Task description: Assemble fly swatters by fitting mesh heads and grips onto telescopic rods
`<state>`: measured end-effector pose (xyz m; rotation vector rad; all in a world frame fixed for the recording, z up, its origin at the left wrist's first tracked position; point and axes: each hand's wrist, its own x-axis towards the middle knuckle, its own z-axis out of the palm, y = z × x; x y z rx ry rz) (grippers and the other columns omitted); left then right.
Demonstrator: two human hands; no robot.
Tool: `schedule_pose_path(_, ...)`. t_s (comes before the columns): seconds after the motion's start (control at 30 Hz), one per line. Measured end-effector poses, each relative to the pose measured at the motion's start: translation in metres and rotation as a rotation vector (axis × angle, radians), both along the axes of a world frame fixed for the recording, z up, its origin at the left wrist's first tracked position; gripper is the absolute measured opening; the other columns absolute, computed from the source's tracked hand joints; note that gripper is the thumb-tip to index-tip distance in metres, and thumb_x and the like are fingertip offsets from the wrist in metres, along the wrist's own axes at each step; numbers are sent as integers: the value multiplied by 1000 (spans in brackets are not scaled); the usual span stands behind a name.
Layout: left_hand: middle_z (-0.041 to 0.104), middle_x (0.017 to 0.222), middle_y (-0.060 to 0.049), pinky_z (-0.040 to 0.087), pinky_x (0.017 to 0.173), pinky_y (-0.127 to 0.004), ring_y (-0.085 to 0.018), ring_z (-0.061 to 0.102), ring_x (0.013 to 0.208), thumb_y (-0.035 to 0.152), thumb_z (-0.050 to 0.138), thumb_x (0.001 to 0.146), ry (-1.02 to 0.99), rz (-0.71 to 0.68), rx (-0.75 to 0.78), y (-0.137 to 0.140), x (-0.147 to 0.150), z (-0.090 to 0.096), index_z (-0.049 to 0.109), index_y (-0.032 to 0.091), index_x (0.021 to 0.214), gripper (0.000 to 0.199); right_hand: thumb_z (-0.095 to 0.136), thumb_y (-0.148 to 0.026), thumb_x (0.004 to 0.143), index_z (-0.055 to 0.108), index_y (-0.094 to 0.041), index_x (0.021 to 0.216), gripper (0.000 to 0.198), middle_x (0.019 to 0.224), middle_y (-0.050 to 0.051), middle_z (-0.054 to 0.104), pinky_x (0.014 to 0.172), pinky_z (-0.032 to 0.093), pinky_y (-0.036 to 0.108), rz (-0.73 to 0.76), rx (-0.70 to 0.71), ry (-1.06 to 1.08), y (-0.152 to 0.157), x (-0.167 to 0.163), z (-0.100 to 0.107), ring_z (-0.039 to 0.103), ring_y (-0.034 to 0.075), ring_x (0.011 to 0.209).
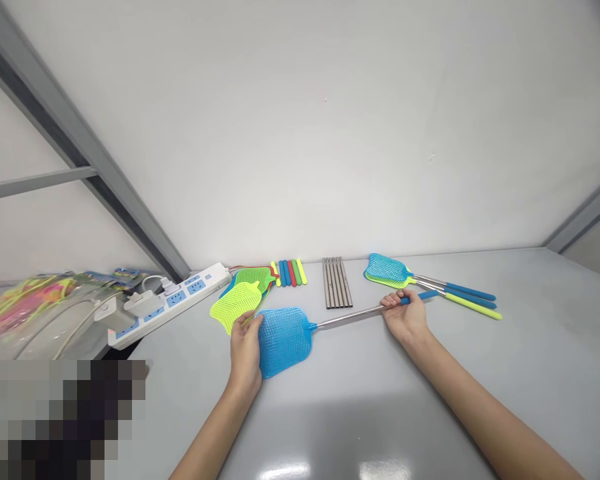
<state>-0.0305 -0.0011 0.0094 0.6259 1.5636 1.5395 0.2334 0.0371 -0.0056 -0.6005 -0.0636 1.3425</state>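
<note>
A blue fly swatter (286,340) with a metal shaft and a blue grip lies across both my hands, above the grey table. My left hand (246,347) grasps the left edge of its mesh head, thumb on top. Around the shaft and the start of the grip, the fingers of my right hand (404,315) are closed, palm turned up. Just beyond my left hand lie loose swatter heads: a yellow-green one (237,303) in front, with green (253,277), blue and red ones partly hidden behind it.
Several coloured grips (289,273) and several metal tubes (337,283) lie in rows at the back. Assembled fly swatters (387,268) are piled at back right. A white power strip (170,307) with plugged-in adapters borders the left, beside plastic-bagged goods (45,313). A wall (350,133) rises behind.
</note>
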Motion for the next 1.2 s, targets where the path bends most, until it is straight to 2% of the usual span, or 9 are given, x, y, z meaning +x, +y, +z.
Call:
schedule_pose_path(0.1,53,67,5,39,48,-20,-8,49,50,26,60,62,-34,49,-5,1,-4,-3,32,27,112,57,35,-15,67,27,-19,52,18,41,-7,26,36,31,19,1,-2,-5,0,0,0,30,6,35)
schedule_pose_path(0.17,54,71,4,41,50,-21,-9,52,53,26,59,63,-93,31,1,2,-5,-4,26,29,115,62,36,-14,67,27,-19,52,18,42,-7,26,36,31,19,2,1,-11,0,0,0,31,6,35)
schedule_pose_path(0.33,56,92,1,43,61,-19,-10,55,74,25,61,62,-139,44,2,3,-6,-6,30,30,115,62,37,-15,67,27,-19,52,19,42,-7,26,36,31,20,4,11,-22,1,0,-2,31,6,35)
schedule_pose_path(0.5,48,113,1,43,64,-19,-11,53,83,28,61,61,-133,38,-6,4,-6,-7,34,33,114,59,36,-15,67,27,-19,53,18,42,-7,26,36,32,20,2,2,-16,1,0,-2,32,6,36)
schedule_pose_path(0.6,49,110,2,42,63,-18,-9,54,79,23,59,61,-135,48,26,3,-5,-5,40,32,111,54,36,-14,67,28,-19,53,17,42,-7,27,36,32,20,0,-7,-5,1,-1,-1,32,6,36)
schedule_pose_path(0.83,57,76,3,39,49,-17,-7,51,55,22,56,60,-160,-44,76,9,-8,1,49,24,101,41,36,-13,67,29,-18,52,17,42,-6,27,38,33,19,-8,-23,17,-1,-2,2,31,6,37)
schedule_pose_path(1.07,61,92,-4,44,55,-23,-11,57,60,18,53,62,-250,-167,101,26,-18,6,53,18,87,25,36,-14,69,30,-18,53,17,42,-6,27,38,33,19,-1,-19,34,-2,-6,3,30,6,37)
schedule_pose_path(1.2,62,90,-6,46,59,-32,-18,60,66,19,53,63,-295,-229,96,32,-24,5,51,17,83,21,35,-14,70,29,-18,54,18,43,-7,26,39,33,19,-12,-12,44,-1,-7,2,30,6,37)
